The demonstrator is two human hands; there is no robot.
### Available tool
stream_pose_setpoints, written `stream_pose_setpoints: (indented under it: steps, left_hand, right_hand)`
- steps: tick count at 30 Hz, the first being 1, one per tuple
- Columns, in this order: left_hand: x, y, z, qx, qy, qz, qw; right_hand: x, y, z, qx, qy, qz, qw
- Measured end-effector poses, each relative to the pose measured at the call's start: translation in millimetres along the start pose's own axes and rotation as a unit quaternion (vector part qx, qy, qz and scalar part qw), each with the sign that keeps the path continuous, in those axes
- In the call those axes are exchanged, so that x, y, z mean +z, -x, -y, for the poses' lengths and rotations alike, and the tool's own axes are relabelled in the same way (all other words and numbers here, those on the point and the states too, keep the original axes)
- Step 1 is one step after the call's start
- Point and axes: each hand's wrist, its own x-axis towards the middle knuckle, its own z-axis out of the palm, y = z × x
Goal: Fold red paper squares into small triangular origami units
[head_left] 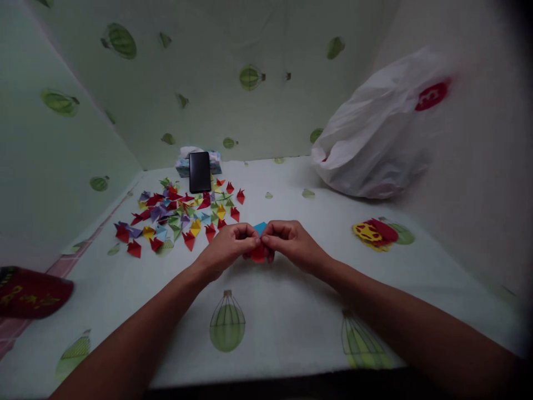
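Note:
My left hand (236,243) and my right hand (290,243) meet over the table, thumbs and fingertips pinched together on a small piece of red paper (258,254). The fingers cover much of it, so its folds cannot be made out. A bit of blue paper (260,227) shows just behind the fingertips; whether it is held or lies on the table I cannot tell. Left of my hands spreads a pile of small folded paper birds (183,208) in red, yellow, green, purple and blue, some reaching close to my left hand.
A black phone (200,172) leans against a tissue box (182,166) behind the pile. At the back right slumps a white plastic bag (375,133). Red and yellow paper cut-outs (375,232) lie to the right. A dark red object (37,293) sits at the left edge.

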Motion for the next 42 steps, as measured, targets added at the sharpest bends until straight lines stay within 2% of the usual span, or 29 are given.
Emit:
stream_pose_setpoints:
  steps: [27,36,42]
  left_hand:
    - [0.0,1.6,-6.6,0.001,-0.026,-0.018,0.999]
    - [2.4,4.3,-5.3,0.01,-0.019,-0.032,0.999]
    - [1.6,2.6,-3.3,0.005,-0.024,-0.031,0.999]
  right_hand:
    - [-4.8,-1.0,5.8,-0.023,0.074,0.023,0.997]
    - [-6.1,-2.7,0.6,-0.01,0.041,0.017,0.999]
    - [-2.6,-2.7,1.7,-0.021,0.077,-0.011,0.997]
